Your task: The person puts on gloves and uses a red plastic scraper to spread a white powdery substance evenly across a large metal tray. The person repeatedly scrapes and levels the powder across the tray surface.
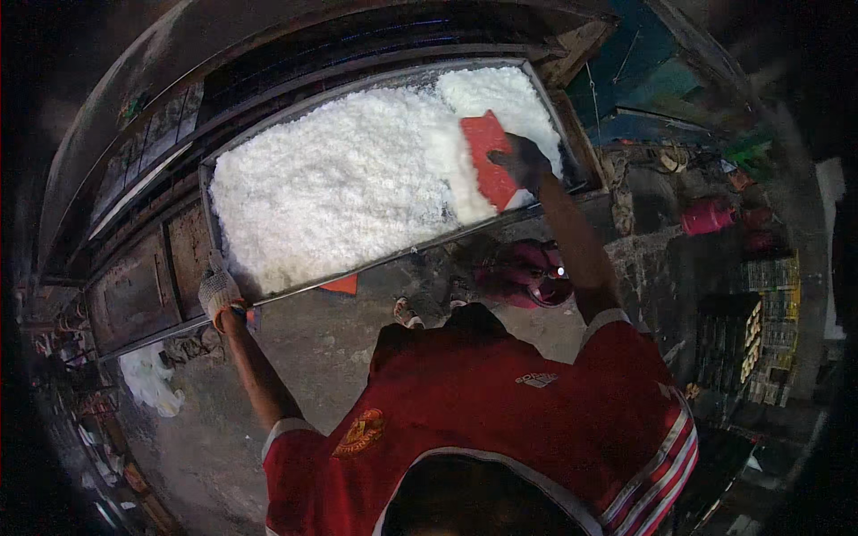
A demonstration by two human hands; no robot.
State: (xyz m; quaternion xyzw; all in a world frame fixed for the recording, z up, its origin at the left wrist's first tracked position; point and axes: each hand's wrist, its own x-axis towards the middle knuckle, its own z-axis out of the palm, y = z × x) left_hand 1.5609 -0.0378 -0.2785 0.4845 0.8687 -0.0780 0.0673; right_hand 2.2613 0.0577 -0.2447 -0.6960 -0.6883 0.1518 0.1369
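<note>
A long shallow tray lies before me, filled with white, loose, crumbly material. My right hand grips a flat red scraper-like sheet over the tray's right part, against the white material. Darker strips of tray bottom show near it. At the left front corner, my left hand, in a pale knitted glove, grasps the tray's edge. Its fingertips rest on the rim, and the underside of its grip is hidden.
A wooden and metal framework surrounds the tray. Below its front edge are an orange-red piece and a dark pink object. White material lies at left. A pink container and stacked crates stand at right.
</note>
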